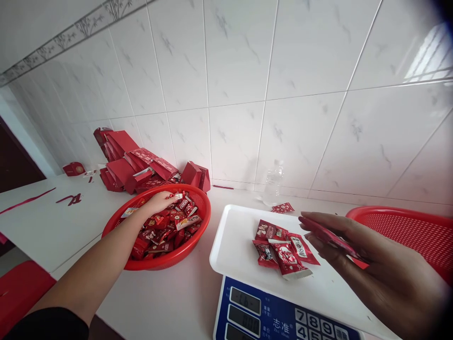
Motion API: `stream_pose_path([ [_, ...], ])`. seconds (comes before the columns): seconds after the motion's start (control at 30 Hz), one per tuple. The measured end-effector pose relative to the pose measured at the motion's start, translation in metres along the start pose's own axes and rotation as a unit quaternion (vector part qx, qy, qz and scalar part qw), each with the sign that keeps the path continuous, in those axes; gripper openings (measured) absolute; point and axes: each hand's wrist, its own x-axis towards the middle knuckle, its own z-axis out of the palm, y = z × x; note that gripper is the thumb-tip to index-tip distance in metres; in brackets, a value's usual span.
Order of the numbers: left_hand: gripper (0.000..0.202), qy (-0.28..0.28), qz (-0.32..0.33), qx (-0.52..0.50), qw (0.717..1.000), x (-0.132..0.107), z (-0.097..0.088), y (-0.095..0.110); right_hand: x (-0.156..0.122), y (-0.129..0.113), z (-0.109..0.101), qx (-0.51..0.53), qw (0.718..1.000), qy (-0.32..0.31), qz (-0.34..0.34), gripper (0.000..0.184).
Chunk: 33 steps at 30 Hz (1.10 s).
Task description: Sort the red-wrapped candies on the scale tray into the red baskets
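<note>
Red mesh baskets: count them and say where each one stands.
2. One red basket is left of the scale, holding small packets, with the left hand reaching into it. The other basket is right of the scale, partly hidden by the right hand.

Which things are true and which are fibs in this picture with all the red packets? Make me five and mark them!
1. The left hand reaches into a red basket. True.
2. The right hand has nothing in its grip. False: it holds a red packet.
3. Some wrapped packets lie on the white tray. True.
4. The bottle stands on the white tray. False: it stands behind the tray, near the tiled wall.
5. The scale's panel is green. False: it is blue.
</note>
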Motion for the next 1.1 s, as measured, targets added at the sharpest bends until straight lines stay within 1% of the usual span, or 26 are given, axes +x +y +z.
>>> stream_pose_path([
  [0.2,0.032,-0.025,0.010,0.035,0.999,-0.003,0.003,0.003,-0.001,0.000,0.001,0.001,1.000,-0.003,0.001,0.031],
  [0.33,0.030,-0.045,0.019,0.099,0.994,0.000,0.004,-0.002,0.000,0.001,0.001,0.000,1.000,-0.002,-0.004,0.032],
  [0.43,0.030,-0.055,0.003,0.152,0.987,0.002,0.006,-0.009,0.001,0.001,0.002,-0.001,1.000,-0.010,-0.008,0.030],
  [0.57,0.033,-0.040,-0.021,0.186,0.981,0.003,0.012,-0.015,0.003,0.000,0.003,-0.001,1.000,-0.012,-0.019,0.026],
  [0.67,0.031,-0.028,-0.025,0.177,0.983,0.007,0.013,-0.013,0.003,-0.001,0.003,-0.003,1.000,-0.007,-0.021,0.026],
  [0.8,0.032,-0.013,-0.027,0.135,0.990,0.011,0.006,-0.009,0.003,-0.001,0.001,-0.010,1.000,-0.002,-0.022,0.026],
  [0.9,0.033,-0.008,-0.024,0.095,0.995,0.009,0.003,-0.006,0.003,-0.001,0.001,-0.008,0.999,-0.002,-0.031,0.026],
  [1.0,0.033,-0.013,-0.018,0.060,0.998,0.004,0.003,-0.002,0.003,0.000,0.002,-0.008,0.999,-0.010,-0.032,0.028],
  [1.1,0.033,-0.001,-0.014,0.050,0.999,0.002,0.003,0.003,0.002,0.002,0.002,-0.017,0.999,-0.010,-0.035,0.030],
])
